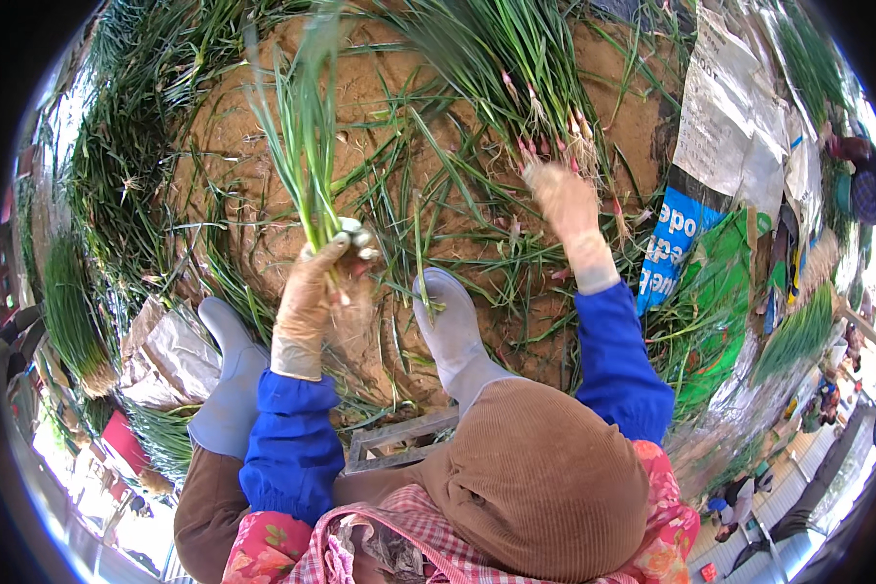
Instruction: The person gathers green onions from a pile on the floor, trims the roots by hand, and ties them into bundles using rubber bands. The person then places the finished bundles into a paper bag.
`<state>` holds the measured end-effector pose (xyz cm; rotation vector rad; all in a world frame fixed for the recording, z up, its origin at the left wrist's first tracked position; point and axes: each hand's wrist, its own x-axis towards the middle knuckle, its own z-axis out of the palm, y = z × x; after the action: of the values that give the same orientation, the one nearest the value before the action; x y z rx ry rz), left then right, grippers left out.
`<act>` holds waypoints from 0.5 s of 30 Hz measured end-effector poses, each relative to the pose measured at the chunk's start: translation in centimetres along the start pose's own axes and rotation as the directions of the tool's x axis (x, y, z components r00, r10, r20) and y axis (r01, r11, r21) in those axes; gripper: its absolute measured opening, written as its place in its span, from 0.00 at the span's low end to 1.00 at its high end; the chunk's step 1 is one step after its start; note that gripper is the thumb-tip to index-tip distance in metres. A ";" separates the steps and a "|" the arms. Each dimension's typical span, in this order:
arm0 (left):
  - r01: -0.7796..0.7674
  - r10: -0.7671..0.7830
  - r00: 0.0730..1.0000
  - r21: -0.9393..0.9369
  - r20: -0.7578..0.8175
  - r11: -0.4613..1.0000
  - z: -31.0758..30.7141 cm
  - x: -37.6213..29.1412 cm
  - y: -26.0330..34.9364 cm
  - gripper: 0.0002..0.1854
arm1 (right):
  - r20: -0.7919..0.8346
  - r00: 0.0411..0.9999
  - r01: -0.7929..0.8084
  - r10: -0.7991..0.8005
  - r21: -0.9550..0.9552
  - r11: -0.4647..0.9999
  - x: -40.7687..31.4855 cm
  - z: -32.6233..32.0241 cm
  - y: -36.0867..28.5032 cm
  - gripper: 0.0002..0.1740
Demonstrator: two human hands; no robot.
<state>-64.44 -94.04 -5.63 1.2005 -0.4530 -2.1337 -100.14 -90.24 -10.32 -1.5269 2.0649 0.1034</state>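
My left hand, in a thin, soiled glove, is closed around a small bunch of green onions. Their leaves point away from me and blur at the tips. Small whitish rounded bits show by the fingers; I cannot tell what they are. Below the fist, the roots are blurred. To the right, my gloved right hand reaches to the root ends of a larger heap of green onions with reddish bulbs. Motion blurs its fingers, so any grip is unclear.
Loose leaves litter the brown ground. A leaf pile banks up at left, near a tied onion bundle. Printed sacks and green plastic sheeting lie right. My rubber boots flank a low wooden frame. People appear at the far right.
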 end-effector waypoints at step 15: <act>0.230 -0.230 0.968 0.010 0.097 0.973 5.1 3.1 -8.0 0.10 | 0.065 0.996 0.033 -0.058 0.328 0.944 -5.5 -0.7 -9.5 0.25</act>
<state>-72.88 -90.32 -9.56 1.2017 -0.3690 -2.3983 -90.78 -89.13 -4.63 -1.3435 1.8764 -0.1892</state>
